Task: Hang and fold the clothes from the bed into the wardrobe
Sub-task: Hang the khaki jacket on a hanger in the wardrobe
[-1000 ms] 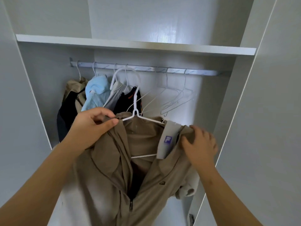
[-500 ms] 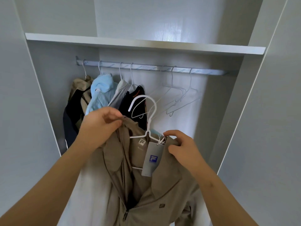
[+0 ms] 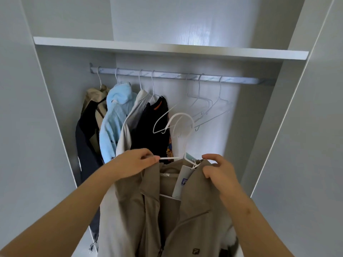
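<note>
Left hand (image 3: 133, 164) pinches the arm of the hanger (image 3: 168, 158), now bared from the jacket (image 3: 194, 210). Right hand (image 3: 219, 171) still grips the collar (image 3: 201, 165)

The khaki jacket (image 3: 194, 216) is plain, with a dark logo patch; its hanger (image 3: 169, 158) is white, its tag (image 3: 181, 184) white with a blue mark. On the silver rail (image 3: 167, 76): a beige-and-navy coat (image 3: 89, 127), a pale blue fleece (image 3: 115, 119), a light grey top (image 3: 130, 123), a black top (image 3: 148, 127) with an orange collar strip.
</note>
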`<state>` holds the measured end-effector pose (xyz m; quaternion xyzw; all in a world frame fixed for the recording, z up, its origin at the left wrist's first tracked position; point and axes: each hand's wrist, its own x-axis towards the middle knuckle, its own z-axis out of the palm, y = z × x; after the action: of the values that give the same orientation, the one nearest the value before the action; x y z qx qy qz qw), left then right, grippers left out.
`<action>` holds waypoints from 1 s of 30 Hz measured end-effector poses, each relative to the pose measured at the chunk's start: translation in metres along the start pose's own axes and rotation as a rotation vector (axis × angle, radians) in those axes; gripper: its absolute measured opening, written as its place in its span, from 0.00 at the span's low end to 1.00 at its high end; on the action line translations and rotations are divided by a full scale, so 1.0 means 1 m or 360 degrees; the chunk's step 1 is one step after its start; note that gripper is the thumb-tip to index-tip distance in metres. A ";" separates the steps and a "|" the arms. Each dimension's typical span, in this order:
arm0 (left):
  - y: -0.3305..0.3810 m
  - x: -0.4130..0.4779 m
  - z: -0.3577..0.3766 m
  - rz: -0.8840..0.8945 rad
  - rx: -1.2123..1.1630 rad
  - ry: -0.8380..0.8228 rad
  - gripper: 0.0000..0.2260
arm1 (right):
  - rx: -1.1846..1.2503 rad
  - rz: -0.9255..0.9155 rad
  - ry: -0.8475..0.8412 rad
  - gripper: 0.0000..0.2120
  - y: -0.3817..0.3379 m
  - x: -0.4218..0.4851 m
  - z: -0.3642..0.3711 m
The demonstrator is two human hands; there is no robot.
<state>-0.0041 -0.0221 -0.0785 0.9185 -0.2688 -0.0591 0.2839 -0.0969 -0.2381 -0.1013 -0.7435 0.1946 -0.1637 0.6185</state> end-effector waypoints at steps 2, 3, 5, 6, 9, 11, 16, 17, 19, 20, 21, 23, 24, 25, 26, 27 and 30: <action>-0.003 -0.004 0.006 0.0066 -0.0114 0.0039 0.09 | -0.0073 0.0007 0.0046 0.19 0.001 0.001 -0.002; -0.003 -0.004 0.008 0.0143 -0.0174 0.0085 0.07 | -0.0142 -0.0007 0.0054 0.19 0.002 0.002 -0.004; 0.001 -0.002 0.011 0.0257 -0.0355 0.0176 0.06 | -0.0291 -0.0089 -0.0023 0.18 0.000 0.005 -0.006; 0.004 -0.002 0.013 0.0288 -0.0471 0.0205 0.06 | -0.0377 -0.0154 -0.0126 0.15 -0.002 0.006 -0.006; 0.016 -0.002 0.020 0.0363 -0.0839 0.0222 0.11 | -0.0647 -0.0326 -0.0414 0.02 -0.005 0.003 0.006; 0.021 0.000 0.023 0.0407 -0.0978 0.0234 0.11 | -0.0688 -0.0394 -0.0361 0.08 -0.002 0.001 0.012; -0.004 0.008 0.021 0.0114 0.0052 0.0358 0.18 | -0.0580 -0.0366 -0.0001 0.15 0.002 0.009 0.001; -0.013 0.008 0.024 0.0004 0.0215 0.0503 0.20 | -0.0559 -0.0345 0.0055 0.13 0.002 0.010 -0.002; -0.023 0.009 0.030 -0.0099 0.0187 0.0766 0.20 | -0.0530 -0.0332 0.0144 0.12 0.000 0.012 -0.004; -0.026 0.010 0.033 -0.0091 0.0094 0.0826 0.20 | -0.0521 -0.0335 0.0176 0.12 -0.002 0.013 -0.005; -0.029 0.012 0.036 -0.0082 -0.0036 0.0847 0.22 | -0.0510 -0.0334 0.0202 0.12 -0.002 0.015 -0.006; -0.033 0.016 0.040 -0.0181 -0.0301 0.0853 0.31 | -0.0482 -0.0314 0.0247 0.13 -0.005 0.017 -0.005; -0.035 0.017 0.040 -0.0267 -0.0374 0.0850 0.35 | -0.0469 -0.0298 0.0264 0.13 -0.006 0.018 -0.005; -0.036 0.018 0.039 -0.0350 -0.0399 0.0836 0.36 | -0.0459 -0.0286 0.0277 0.13 -0.007 0.019 -0.005; -0.038 0.019 0.038 -0.0406 -0.0391 0.0824 0.36 | -0.0450 -0.0281 0.0279 0.13 -0.008 0.019 -0.004; -0.039 0.020 0.037 -0.0423 -0.0363 0.0835 0.34 | -0.0441 -0.0278 0.0273 0.13 -0.008 0.020 -0.005; -0.046 0.019 0.027 -0.0325 -0.0175 0.1073 0.22 | -0.0405 -0.0262 0.0274 0.12 -0.006 0.022 -0.008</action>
<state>0.0259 -0.0133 -0.1254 0.8919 -0.0633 0.2048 0.3983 -0.0812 -0.2545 -0.0935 -0.8125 0.2045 -0.2508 0.4849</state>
